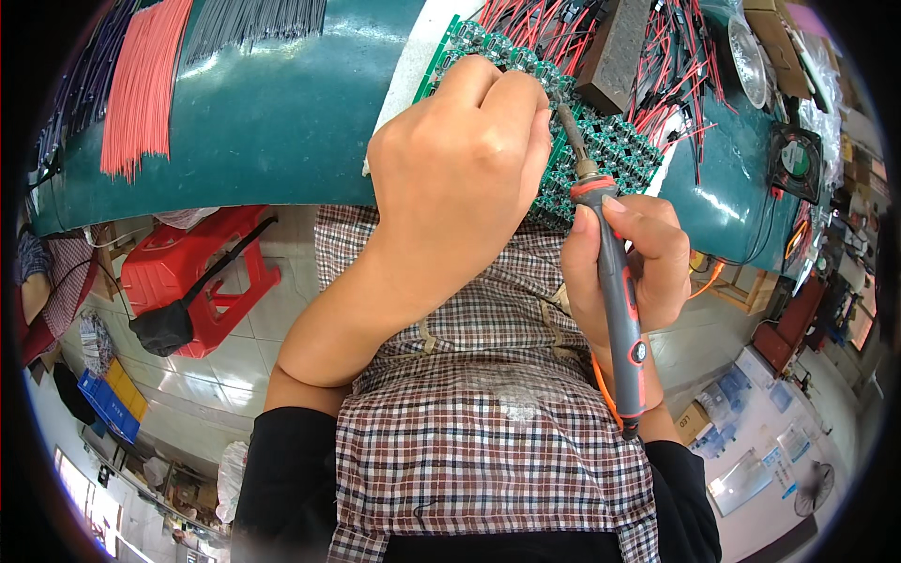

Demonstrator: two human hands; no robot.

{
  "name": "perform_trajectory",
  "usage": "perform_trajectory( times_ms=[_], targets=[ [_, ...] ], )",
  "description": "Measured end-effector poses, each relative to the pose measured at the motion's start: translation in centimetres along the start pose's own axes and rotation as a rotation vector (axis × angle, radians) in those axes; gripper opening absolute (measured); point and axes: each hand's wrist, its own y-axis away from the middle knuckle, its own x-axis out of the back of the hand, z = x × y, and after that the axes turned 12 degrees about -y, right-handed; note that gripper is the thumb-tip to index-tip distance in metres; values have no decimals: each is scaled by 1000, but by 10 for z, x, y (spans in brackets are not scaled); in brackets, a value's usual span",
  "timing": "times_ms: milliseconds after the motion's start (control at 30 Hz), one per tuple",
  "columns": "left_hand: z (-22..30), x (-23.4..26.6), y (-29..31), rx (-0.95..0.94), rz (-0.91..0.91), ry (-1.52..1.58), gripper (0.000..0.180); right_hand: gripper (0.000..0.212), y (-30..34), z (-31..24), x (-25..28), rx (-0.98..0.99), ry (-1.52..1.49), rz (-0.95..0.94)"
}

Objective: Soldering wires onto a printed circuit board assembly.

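In my right hand (648, 258) is a grey and red soldering iron (615, 281), gripped like a pen. Its tip points up and left onto a panel of green circuit boards (601, 150) at the table's near edge. Over the left part of that panel, my left hand (460, 159) is closed with the fingers pinched close to the iron's tip. What the pinch holds is hidden behind the hand. Red and black wires (540, 28) spread out from the far side of the boards. A dark rectangular bar (615, 56) rests across the wires and boards.
Bundles of red wires (141, 89) and grey wires (253, 23) lie on the green table (282, 122) at the left. A small black fan (796, 161) stands at the right, near a round metal dish (747, 61). A red stool (192, 272) is below the table.
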Motion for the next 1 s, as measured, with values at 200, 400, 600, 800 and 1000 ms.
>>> perform_trajectory(
  times_ms=[200, 400, 600, 800, 1000],
  targets=[
    [-1, -1, 1, -6, 5, 2, 10, 30, -1, 6, 0, 33, -13, 5],
    [0, 2, 0, -5, -4, 5, 10, 29, 2, 3, 11, 21, -44, 24],
    [4, 12, 2, 63, -42, 61, 12, 28, 0, 6, 13, 32, -43, 8],
    [0, 23, 9, 79, -103, -1, 12, 27, 5, -2, 16, 13, -106, -20],
    [0, 20, 11, 77, -81, 19, 13, 27, 10, -1, 13, -18, -74, -46]
  ],
)
